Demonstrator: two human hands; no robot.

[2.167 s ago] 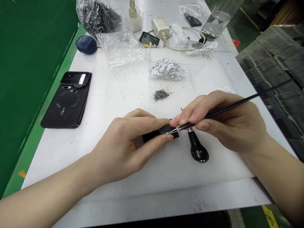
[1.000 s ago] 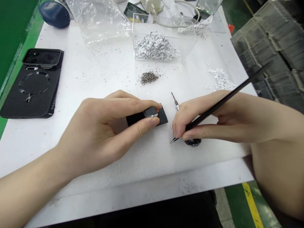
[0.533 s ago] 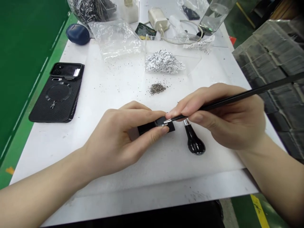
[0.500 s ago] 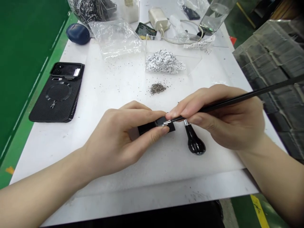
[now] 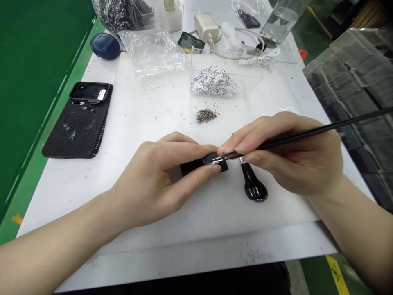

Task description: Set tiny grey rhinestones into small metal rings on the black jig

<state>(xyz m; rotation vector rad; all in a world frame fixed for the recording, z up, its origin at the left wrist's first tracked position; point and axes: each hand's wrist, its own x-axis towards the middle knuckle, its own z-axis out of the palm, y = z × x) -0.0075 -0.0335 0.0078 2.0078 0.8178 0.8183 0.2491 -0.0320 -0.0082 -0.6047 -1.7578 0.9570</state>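
Note:
My left hand [image 5: 162, 172] is closed around a small black rectangular part [image 5: 223, 166], pinned between thumb and fingers, with most of it covered. In my right hand [image 5: 285, 151] is a pair of long black tweezers [image 5: 276, 141] with bare metal tips. Those tips rest at the black part, close beside my left thumb. A tiny pale piece shows at the tips, too small to make out. Under the right fingers lies a short screwdriver [image 5: 255, 186] with a bulbous black handle, its shaft partly hidden.
Beyond my hands is a heap of tiny screws [image 5: 206, 116]. Behind it, a clear tray [image 5: 227, 95] holds many small white pieces. A black-cased phone [image 5: 78, 123] lies at left, near a blue rounded object [image 5: 105, 46]. Plastic bags [image 5: 153, 53] and a charger [image 5: 205, 26] are at the back.
The tweezers' tips look slightly further apart than before. The whole view has shifted a little; both hands keep nearly the same pose.

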